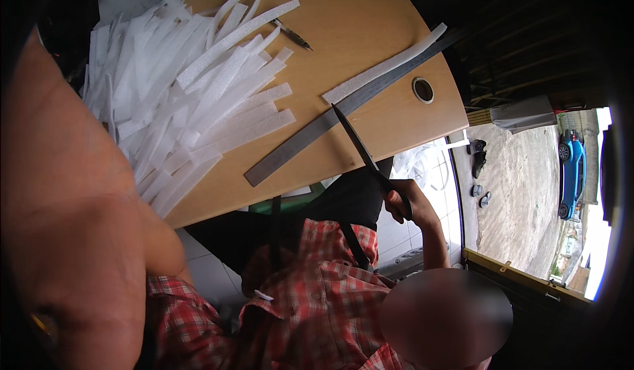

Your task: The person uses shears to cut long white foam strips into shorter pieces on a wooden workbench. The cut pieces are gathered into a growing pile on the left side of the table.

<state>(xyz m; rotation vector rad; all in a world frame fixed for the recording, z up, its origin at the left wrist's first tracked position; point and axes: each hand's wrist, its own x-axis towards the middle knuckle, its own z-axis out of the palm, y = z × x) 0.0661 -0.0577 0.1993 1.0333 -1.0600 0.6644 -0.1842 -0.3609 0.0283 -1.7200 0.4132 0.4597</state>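
My right hand [403, 198] is closed round the handle of dark scissors [356, 137], held over the near right edge of the table. Their blades are together, and the tip appears over a long grey metal ruler [310, 130]. Along the ruler's far side lies a single white foam strip [386, 64]. A loose pile of white foam strips [198, 73] covers the left part of the wooden table [370, 13]. Very near the camera at the left, my raised left arm fills the view. My left hand [79, 304] seems to be at its lower end, fingers hidden.
A slim dark pen-like tool [292, 35] lies beyond the pile. The tabletop has a round cable hole [422, 90] near its right edge. White scraps [422, 165] are on the tiled floor. Shoes [479, 162] and a blue car [573, 174] show past the doorway.
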